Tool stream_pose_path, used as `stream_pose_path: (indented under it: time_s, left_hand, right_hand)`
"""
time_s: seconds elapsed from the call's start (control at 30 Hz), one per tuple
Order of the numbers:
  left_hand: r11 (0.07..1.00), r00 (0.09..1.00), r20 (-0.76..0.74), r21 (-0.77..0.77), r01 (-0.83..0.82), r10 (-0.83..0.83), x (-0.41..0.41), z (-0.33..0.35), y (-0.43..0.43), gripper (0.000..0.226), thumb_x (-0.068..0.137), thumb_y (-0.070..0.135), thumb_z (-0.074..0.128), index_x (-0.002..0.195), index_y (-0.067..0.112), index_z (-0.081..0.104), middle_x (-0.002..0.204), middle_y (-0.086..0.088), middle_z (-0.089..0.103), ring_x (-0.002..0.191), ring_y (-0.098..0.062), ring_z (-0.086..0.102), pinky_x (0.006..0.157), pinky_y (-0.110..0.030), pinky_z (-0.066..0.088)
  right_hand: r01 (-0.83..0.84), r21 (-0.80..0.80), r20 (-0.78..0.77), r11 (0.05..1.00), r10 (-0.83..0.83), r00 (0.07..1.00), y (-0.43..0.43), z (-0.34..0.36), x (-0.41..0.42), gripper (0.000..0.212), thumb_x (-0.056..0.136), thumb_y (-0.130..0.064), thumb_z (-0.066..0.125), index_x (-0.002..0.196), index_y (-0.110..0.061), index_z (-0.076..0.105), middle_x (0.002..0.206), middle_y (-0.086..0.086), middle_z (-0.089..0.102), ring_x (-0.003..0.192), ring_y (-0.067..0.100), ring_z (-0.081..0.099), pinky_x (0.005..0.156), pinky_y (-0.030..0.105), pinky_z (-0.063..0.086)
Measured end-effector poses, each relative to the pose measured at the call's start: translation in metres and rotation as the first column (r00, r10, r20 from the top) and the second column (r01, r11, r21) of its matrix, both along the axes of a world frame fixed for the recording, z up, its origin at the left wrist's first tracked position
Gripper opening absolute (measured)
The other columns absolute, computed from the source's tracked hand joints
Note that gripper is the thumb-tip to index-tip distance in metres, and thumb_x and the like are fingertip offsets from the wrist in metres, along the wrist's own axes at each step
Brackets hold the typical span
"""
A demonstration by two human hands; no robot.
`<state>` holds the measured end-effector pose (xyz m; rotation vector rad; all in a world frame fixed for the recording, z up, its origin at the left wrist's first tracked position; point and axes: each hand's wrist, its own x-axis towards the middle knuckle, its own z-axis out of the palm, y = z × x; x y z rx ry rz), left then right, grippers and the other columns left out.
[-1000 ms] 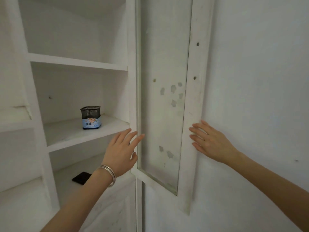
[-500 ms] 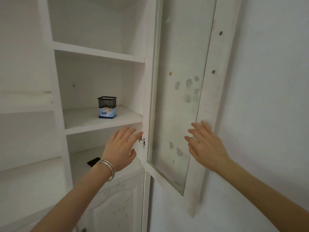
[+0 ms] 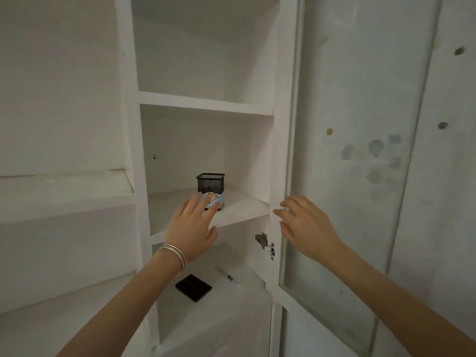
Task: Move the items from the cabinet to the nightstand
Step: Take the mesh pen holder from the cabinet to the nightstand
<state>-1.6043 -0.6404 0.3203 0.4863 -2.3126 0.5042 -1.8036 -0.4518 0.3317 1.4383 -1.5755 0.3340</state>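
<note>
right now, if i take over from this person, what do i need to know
Left hand: open, fingers straight, stretched to the mesh pen holder on the middle shelf; contact unclear.
Right hand: open, empty, at the cabinet's right frame, beside the open glass door.
Lower shelf: a black square item and a thin pen-like thing.
Done: door open; nothing lifted out. The nightstand is not in view.
Left: carry all three to the nightstand.

The left hand (image 3: 192,222) hides part of the mesh cup (image 3: 210,182); contact cannot be told.
</note>
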Motion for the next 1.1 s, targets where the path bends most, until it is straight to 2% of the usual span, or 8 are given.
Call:
stream_pose_path:
  time_s: [0.1, 0.2, 0.37, 0.53, 0.67, 0.87, 1.0, 1.1]
  left_hand:
    - [1.0, 1.0, 0.009, 0.013, -0.02, 0.02, -0.006, 0.003, -0.022, 0.056, 0.078, 0.039, 0.036, 0.118, 0.009, 0.062, 0.114, -0.012, 0.063, 0.107, -0.034, 0.058, 0.085, -0.043, 0.05]
    - [0.998, 1.0, 0.003, 0.059, -0.011, 0.011, -0.015, -0.002, -0.035, 0.057, 0.079, 0.041, 0.036, 0.118, 0.009, 0.062, 0.114, -0.012, 0.063, 0.107, -0.032, 0.058, 0.082, -0.041, 0.051]
    - [0.991, 0.999, -0.019, 0.132, -0.028, 0.031, -0.03, -0.012, -0.053, 0.058, 0.077, 0.04, 0.037, 0.117, 0.007, 0.063, 0.111, -0.014, 0.064, 0.102, -0.03, 0.061, 0.076, -0.039, 0.053]
    - [0.975, 0.992, 0.0, 0.185, -0.125, 0.127, -0.039, -0.025, -0.073, 0.058, 0.081, 0.042, 0.035, 0.117, 0.005, 0.062, 0.108, -0.015, 0.065, 0.104, -0.032, 0.06, 0.08, -0.042, 0.052]
    - [0.963, 0.981, 0.008, 0.187, -0.194, 0.196, -0.042, -0.035, -0.079, 0.058, 0.086, 0.044, 0.033, 0.119, 0.006, 0.061, 0.112, -0.015, 0.064, 0.109, -0.034, 0.059, 0.086, -0.048, 0.05]
    - [0.949, 0.963, -0.029, 0.181, -0.259, 0.268, -0.045, -0.038, -0.08, 0.056, 0.089, 0.046, 0.031, 0.113, 0.008, 0.064, 0.105, -0.012, 0.066, 0.106, -0.032, 0.06, 0.085, -0.046, 0.049]
    - [0.94, 0.954, -0.022, 0.18, -0.29, 0.299, -0.046, -0.04, -0.08, 0.056, 0.089, 0.047, 0.031, 0.102, 0.008, 0.069, 0.095, -0.011, 0.068, 0.1, -0.032, 0.062, 0.084, -0.045, 0.05]
    - [0.938, 0.952, -0.017, 0.179, -0.297, 0.304, -0.047, -0.043, -0.082, 0.056, 0.09, 0.047, 0.03, 0.098, 0.008, 0.07, 0.092, -0.01, 0.068, 0.097, -0.033, 0.062, 0.084, -0.046, 0.05]
  right_hand:
    - [-0.024, -0.002, 0.049, 1.0, 0.024, 0.999, -0.028, 0.005, 0.01, 0.03, 0.068, -0.012, 0.077, 0.097, -0.01, 0.07, 0.096, 0.009, 0.067, 0.092, 0.027, 0.062, 0.082, 0.036, 0.051]
    - [-0.053, 0.01, 0.096, 0.999, 0.052, 0.994, -0.054, 0.007, 0.016, 0.031, 0.069, -0.012, 0.077, 0.099, -0.01, 0.07, 0.098, 0.009, 0.067, 0.09, 0.025, 0.064, 0.071, 0.031, 0.053]
    - [-0.053, 0.058, 0.2, 0.997, 0.04, 0.979, -0.1, 0.012, 0.013, 0.035, 0.072, -0.01, 0.076, 0.105, -0.009, 0.067, 0.103, 0.009, 0.066, 0.089, 0.028, 0.064, 0.061, 0.034, 0.052]
    - [-0.091, 0.074, 0.269, 0.993, 0.067, 0.961, -0.143, 0.019, 0.002, 0.037, 0.088, -0.016, 0.059, 0.124, -0.012, 0.055, 0.123, 0.008, 0.055, 0.106, 0.027, 0.054, 0.071, 0.037, 0.049]
    - [-0.167, 0.067, 0.315, 0.984, 0.138, 0.939, -0.168, 0.028, -0.01, 0.038, 0.092, -0.02, 0.054, 0.13, -0.015, 0.051, 0.13, 0.003, 0.049, 0.115, 0.022, 0.047, 0.079, 0.034, 0.046]
    - [-0.289, 0.045, 0.369, 0.956, 0.253, 0.894, -0.201, 0.036, -0.017, 0.037, 0.09, -0.027, 0.058, 0.125, -0.015, 0.055, 0.127, 0.003, 0.051, 0.113, 0.021, 0.047, 0.078, 0.039, 0.049]
    - [-0.324, 0.087, 0.403, 0.942, 0.264, 0.876, -0.215, 0.038, -0.018, 0.034, 0.09, -0.029, 0.058, 0.122, -0.016, 0.056, 0.123, 0.001, 0.054, 0.114, 0.018, 0.044, 0.079, 0.033, 0.044]
    - [-0.33, 0.074, 0.45, 0.941, 0.264, 0.853, -0.22, 0.042, -0.02, 0.027, 0.089, -0.022, 0.06, 0.114, -0.013, 0.058, 0.115, 0.001, 0.059, 0.112, 0.017, 0.045, 0.079, 0.032, 0.043]
